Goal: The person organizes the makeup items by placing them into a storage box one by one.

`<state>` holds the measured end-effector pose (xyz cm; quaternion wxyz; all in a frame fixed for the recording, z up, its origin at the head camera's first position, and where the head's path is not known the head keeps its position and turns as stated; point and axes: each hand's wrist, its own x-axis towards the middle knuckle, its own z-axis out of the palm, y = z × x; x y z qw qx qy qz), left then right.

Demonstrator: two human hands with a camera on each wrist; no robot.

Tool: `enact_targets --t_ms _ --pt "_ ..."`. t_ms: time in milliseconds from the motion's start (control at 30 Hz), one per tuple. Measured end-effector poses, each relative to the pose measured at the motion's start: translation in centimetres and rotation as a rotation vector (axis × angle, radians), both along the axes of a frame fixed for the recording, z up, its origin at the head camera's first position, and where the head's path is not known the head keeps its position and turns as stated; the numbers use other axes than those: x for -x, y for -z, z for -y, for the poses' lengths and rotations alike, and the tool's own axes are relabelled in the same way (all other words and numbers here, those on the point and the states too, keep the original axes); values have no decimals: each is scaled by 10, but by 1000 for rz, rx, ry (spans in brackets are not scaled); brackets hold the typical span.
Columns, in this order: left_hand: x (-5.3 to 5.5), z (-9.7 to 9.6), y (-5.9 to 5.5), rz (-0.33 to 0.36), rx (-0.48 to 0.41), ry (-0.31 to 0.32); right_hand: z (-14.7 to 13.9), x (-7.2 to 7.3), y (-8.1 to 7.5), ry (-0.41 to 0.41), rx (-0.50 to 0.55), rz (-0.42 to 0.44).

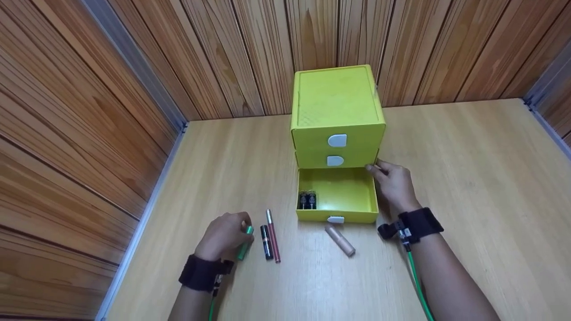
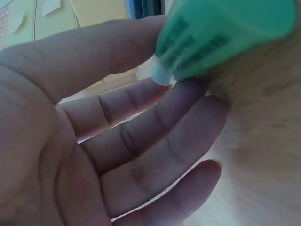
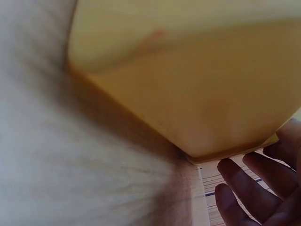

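Observation:
My left hand (image 1: 225, 234) pinches a small green tube (image 1: 245, 244) near its top, just over the table. In the left wrist view, the tube (image 2: 221, 35) shows dark print and a pale tip by the thumb. My right hand (image 1: 395, 183) touches the right side of the yellow-green drawer unit (image 1: 339, 100), its thumb at the front corner. From the right wrist, fairly straight fingers (image 3: 240, 181) rest along the yellow wall (image 3: 211, 89). The unit's bottom drawer (image 1: 337, 216) is pulled out, with two small dark bottles (image 1: 308, 200) standing in its left corner.
Right of the left hand lie a black tube (image 1: 266, 243) and a slim red tube with a silver end (image 1: 273, 236). A beige tube (image 1: 340, 240) lies in front of the drawer. Wood-panelled walls (image 1: 250, 53) border the table (image 1: 468, 187) behind and at the left.

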<state>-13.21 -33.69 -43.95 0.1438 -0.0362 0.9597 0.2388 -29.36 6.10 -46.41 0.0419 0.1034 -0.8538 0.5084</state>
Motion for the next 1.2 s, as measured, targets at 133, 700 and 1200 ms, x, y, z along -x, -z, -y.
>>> enact_targets --t_ms 133,700,1200 --pt "-2 -4 -2 -105 26 16 0 2 -1 -2 -2 0" --pt "-3 -43 9 -294 118 133 0 2 0 2 -35 -53" --pt "4 -51 -7 -342 -65 21 0 1 1 17 -24 -66"
